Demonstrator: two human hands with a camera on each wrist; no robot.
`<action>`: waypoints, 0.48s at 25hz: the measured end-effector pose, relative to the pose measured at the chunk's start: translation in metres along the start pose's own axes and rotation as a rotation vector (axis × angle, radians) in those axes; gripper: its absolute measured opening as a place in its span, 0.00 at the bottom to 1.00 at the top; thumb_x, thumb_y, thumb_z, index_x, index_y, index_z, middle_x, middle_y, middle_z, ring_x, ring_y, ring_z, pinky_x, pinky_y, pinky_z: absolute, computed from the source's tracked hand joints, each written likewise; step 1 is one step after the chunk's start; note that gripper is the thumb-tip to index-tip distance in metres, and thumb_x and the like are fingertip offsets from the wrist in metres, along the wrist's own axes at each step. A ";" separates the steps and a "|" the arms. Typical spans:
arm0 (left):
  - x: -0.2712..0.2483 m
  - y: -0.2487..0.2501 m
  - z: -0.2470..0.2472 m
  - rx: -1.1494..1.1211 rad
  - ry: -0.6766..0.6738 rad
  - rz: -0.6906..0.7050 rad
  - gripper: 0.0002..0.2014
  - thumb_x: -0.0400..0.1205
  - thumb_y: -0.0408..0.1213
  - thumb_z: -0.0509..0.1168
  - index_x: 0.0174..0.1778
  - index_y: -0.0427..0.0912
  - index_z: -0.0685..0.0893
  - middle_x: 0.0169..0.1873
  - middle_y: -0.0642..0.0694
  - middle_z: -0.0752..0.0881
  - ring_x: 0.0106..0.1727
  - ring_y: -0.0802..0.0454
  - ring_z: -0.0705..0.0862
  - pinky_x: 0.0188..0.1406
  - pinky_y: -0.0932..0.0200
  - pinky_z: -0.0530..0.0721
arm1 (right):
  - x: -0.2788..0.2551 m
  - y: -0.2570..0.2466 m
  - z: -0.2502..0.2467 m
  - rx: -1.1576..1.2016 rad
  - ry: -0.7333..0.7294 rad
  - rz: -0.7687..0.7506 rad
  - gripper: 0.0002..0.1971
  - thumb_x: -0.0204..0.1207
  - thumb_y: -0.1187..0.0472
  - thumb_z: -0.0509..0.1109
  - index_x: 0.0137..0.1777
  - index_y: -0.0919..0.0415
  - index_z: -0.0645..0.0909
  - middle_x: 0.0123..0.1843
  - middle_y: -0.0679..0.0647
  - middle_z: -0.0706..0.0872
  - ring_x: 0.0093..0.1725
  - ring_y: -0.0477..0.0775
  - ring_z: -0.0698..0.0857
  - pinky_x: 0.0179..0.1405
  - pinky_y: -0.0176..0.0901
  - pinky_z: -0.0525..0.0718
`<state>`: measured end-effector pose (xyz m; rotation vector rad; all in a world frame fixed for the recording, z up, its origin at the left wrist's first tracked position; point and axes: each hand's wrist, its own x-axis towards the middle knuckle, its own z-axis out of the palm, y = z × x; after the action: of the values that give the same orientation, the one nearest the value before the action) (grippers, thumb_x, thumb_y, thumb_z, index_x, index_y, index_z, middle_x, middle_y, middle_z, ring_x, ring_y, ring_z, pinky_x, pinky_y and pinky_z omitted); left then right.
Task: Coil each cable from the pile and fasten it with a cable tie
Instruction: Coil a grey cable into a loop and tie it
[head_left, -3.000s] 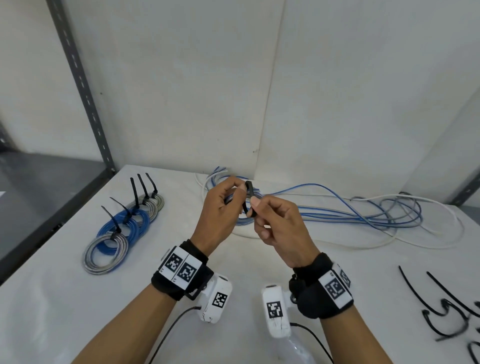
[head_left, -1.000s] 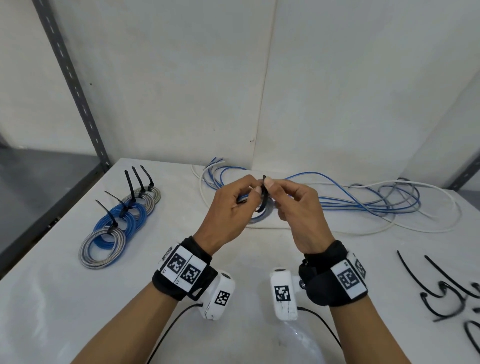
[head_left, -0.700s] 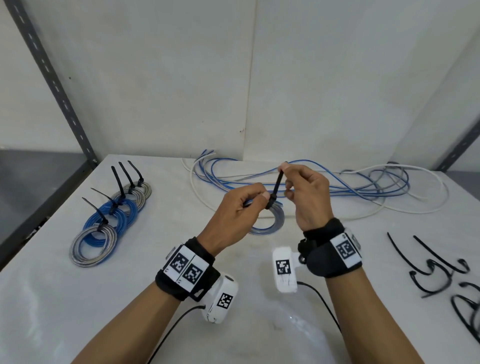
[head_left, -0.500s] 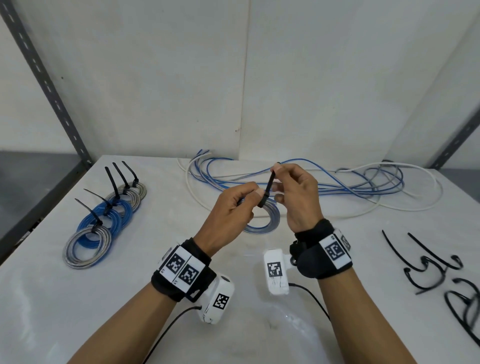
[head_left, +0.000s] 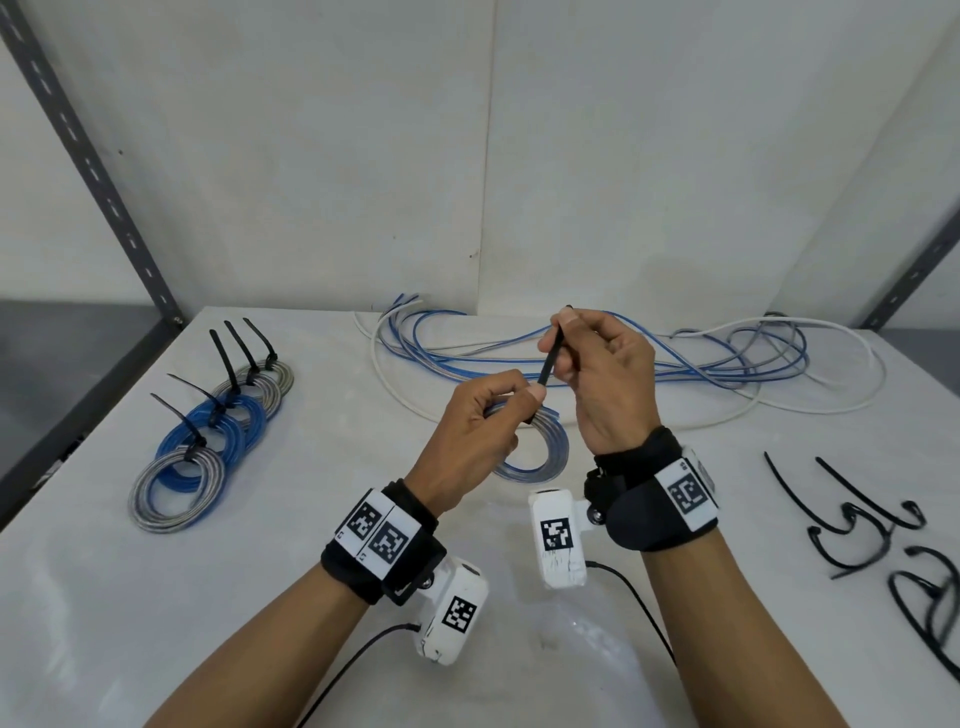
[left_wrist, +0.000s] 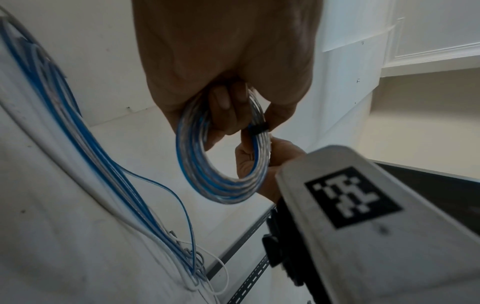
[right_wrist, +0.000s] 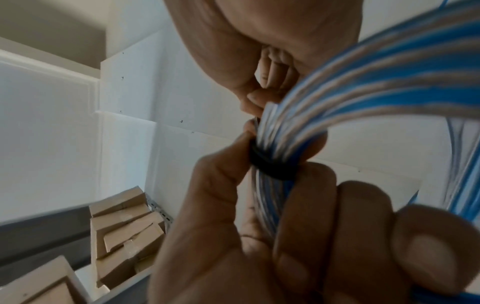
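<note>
A small coil of blue and grey cable (head_left: 545, 460) hangs above the table in front of the pile. My left hand (head_left: 519, 402) grips the coil at its top, thumb and fingers beside the black cable tie (head_left: 548, 364). The tie's band is drawn tight round the strands (left_wrist: 258, 130) (right_wrist: 272, 164). My right hand (head_left: 563, 338) pinches the tie's free tail, which slants up and to the right from the coil. In the right wrist view the left hand's fingers (right_wrist: 311, 216) wrap the coil (right_wrist: 363, 82) just below the band.
Several finished coils with upright tie tails (head_left: 208, 431) lie in a row at the left of the white table (head_left: 260, 597). Loose blue, grey and white cables (head_left: 701, 358) sprawl along the back wall. Spare black ties (head_left: 857, 519) lie at the right. Metal shelf posts stand at both back corners.
The right hand has pulled the tie's tail up and to the right, so more tail shows and the loop sits tight on the coil. Both hands have drawn the coil away from the pile.
</note>
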<state>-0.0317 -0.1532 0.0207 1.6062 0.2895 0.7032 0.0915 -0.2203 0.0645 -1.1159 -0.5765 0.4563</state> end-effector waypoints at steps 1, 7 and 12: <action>-0.001 -0.001 0.001 -0.016 -0.004 -0.006 0.18 0.89 0.39 0.64 0.32 0.41 0.75 0.25 0.51 0.65 0.28 0.49 0.61 0.30 0.47 0.64 | 0.000 0.001 -0.001 0.015 -0.006 0.031 0.07 0.86 0.69 0.66 0.48 0.70 0.82 0.31 0.56 0.86 0.23 0.45 0.73 0.25 0.32 0.74; -0.002 -0.005 -0.001 -0.027 -0.023 -0.036 0.18 0.89 0.36 0.63 0.31 0.44 0.74 0.25 0.52 0.67 0.26 0.54 0.65 0.30 0.58 0.71 | -0.002 0.005 0.000 0.085 -0.022 0.149 0.09 0.86 0.69 0.65 0.43 0.66 0.82 0.31 0.55 0.87 0.23 0.42 0.73 0.25 0.28 0.75; 0.005 0.010 -0.039 -0.435 -0.037 -0.154 0.14 0.74 0.47 0.70 0.32 0.39 0.82 0.26 0.44 0.74 0.28 0.51 0.72 0.40 0.53 0.73 | -0.012 -0.013 0.023 0.127 -0.334 0.122 0.06 0.84 0.69 0.68 0.55 0.67 0.86 0.44 0.60 0.91 0.37 0.47 0.86 0.43 0.33 0.87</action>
<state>-0.0534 -0.1205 0.0318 1.1689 0.2127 0.5709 0.0678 -0.2165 0.0818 -0.9625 -0.7613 0.7838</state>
